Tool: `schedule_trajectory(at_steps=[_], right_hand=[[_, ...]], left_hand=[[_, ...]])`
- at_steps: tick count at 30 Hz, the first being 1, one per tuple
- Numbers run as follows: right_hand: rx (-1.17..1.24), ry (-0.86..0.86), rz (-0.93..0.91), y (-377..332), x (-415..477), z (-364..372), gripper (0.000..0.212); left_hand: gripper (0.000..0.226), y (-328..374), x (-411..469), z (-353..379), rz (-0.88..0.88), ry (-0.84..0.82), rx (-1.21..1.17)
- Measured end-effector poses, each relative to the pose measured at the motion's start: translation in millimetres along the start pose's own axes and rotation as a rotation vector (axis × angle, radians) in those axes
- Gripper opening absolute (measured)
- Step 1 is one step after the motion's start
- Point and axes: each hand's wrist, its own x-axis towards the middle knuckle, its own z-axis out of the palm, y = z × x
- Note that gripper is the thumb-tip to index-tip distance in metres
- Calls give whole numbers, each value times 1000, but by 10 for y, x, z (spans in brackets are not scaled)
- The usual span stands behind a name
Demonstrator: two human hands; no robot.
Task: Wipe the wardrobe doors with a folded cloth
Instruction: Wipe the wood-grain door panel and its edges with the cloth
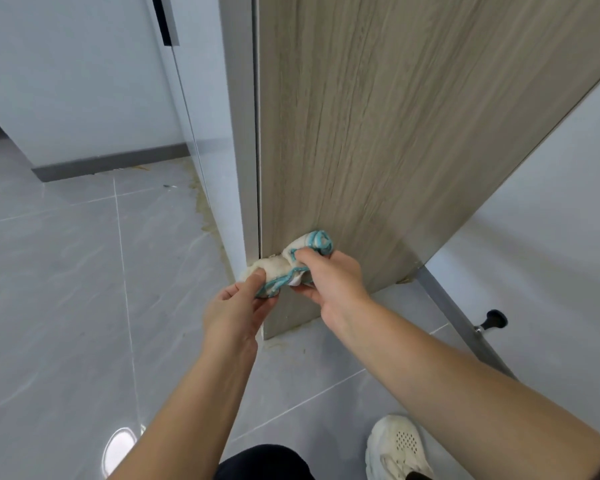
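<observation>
Closest in, a dark trouser knee (264, 462) and a cream shoe (395, 448) sit on the grey tiled floor (66, 306), and both bare forearms reach up and away from them. Left hand (236, 310) has its fingers and thumb curled round the pale, lower end of the cloth (291, 261). Right hand (333, 282) pinches the other end, thumb on top, by the turquoise trim. So the cloth is bunched between the two hands, low down and right against the wood-grain wardrobe door (378, 133), just beside its white front edge (239, 133) and a little above the floor. Yellowish marks run along the floor at the foot of the door. Left of that edge there's open tile, back to a grey skirting board (111, 164). To the right it's tighter: the door angles toward a white wall (551, 237), with a black doorstop (494, 320) poking out low near it.
</observation>
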Motion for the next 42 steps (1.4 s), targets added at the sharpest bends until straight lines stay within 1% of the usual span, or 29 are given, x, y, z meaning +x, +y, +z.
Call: schedule_trajectory(at_steps=[3, 6, 8, 10, 13, 14, 15, 16, 17, 19, 22, 24, 27, 30, 33, 35, 36, 38, 42], right_hand=[[-5, 24, 38, 116, 117, -25, 17], [-10, 43, 94, 361, 325, -59, 8], [-34, 72, 130, 592, 507, -75, 12], [-84, 120, 162, 826, 700, -88, 14], [-217, 187, 209, 1165, 977, -129, 9], [-248, 205, 234, 1277, 1079, -147, 17], [-275, 216, 258, 1378, 1179, -168, 26], [-298, 228, 284, 1489, 1291, -183, 32], [-331, 230, 308, 1559, 1356, -195, 36], [-362, 232, 356, 1723, 1512, -220, 43], [-400, 239, 396, 1869, 1679, -286, 43], [-405, 237, 417, 1959, 1789, -327, 42], [-375, 240, 440, 2061, 1900, -365, 40], [-327, 237, 449, 2113, 1927, -389, 36], [-216, 248, 441, 2134, 1905, -391, 30], [-131, 281, 414, 2130, 1895, -376, 27], [-76, 276, 406, 2126, 1905, -379, 28], [7, 236, 374, 2147, 1969, -422, 28], [61, 182, 264, 1673, 1707, -527, 12]], left_hand=[[14, -108, 76, -21, 1, 24, 6], [8, -273, 235, -67, -31, 36, 31], [7, -435, 406, -119, -61, 58, 39], [8, -622, 614, -167, -108, 86, 46], [9, -941, 928, -232, -170, 153, 86], [7, -1041, 1028, -249, -183, 173, 99], [10, -1137, 1131, -261, -186, 189, 108], [20, -1240, 1238, -276, -198, 205, 116], [28, -1322, 1318, -288, -208, 233, 111], [35, -1472, 1486, -310, -236, 298, 126], [36, -1630, 1675, -328, -285, 376, 185], [39, -1714, 1784, -343, -298, 395, 220], [41, -1803, 1895, -332, -313, 404, 222], [37, -1837, 1934, -298, -332, 407, 228], [27, -1816, 1845, -225, -328, 340, 120], [33, -1791, 1767, -213, -325, 344, 95], [35, -1756, 1728, -192, -320, 351, 83], [35, -1706, 1670, -142, -304, 306, 51], [24, -1518, 1343, 3, -257, 224, -40]])
